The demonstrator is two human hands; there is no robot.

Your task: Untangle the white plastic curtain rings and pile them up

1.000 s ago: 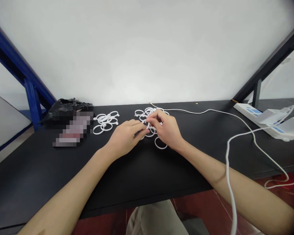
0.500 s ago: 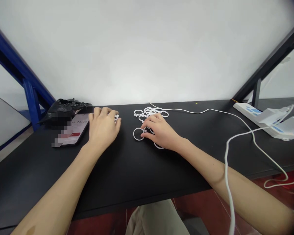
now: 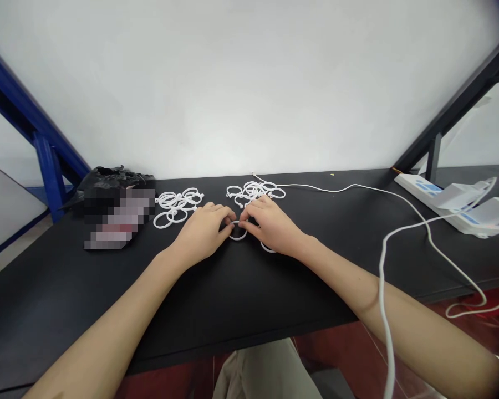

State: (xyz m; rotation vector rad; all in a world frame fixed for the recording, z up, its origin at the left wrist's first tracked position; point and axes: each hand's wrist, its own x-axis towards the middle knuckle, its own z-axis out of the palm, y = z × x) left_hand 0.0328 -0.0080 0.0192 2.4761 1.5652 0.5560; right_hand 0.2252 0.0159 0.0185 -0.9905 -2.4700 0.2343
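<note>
A single white plastic ring (image 3: 237, 235) lies on the black table (image 3: 241, 293) between my hands. My left hand (image 3: 202, 232) pinches its left side with fingers curled. My right hand (image 3: 270, 225) pinches its right side. Behind my right hand sits a tangled pile of white rings (image 3: 254, 191). A second heap of white rings (image 3: 177, 203) lies just beyond my left hand. Another ring pokes out from under my right hand.
A phone with a blurred screen (image 3: 118, 220) rests at the left beside a crumpled black bag (image 3: 108, 178). A white cable (image 3: 382, 244) runs across the table and down its front edge. White power strips (image 3: 453, 204) sit at the far right. A blue frame (image 3: 45, 160) stands at left.
My left hand came back from the left heap of rings to the ring in the middle and took hold of it. My right hand stayed on that ring.
</note>
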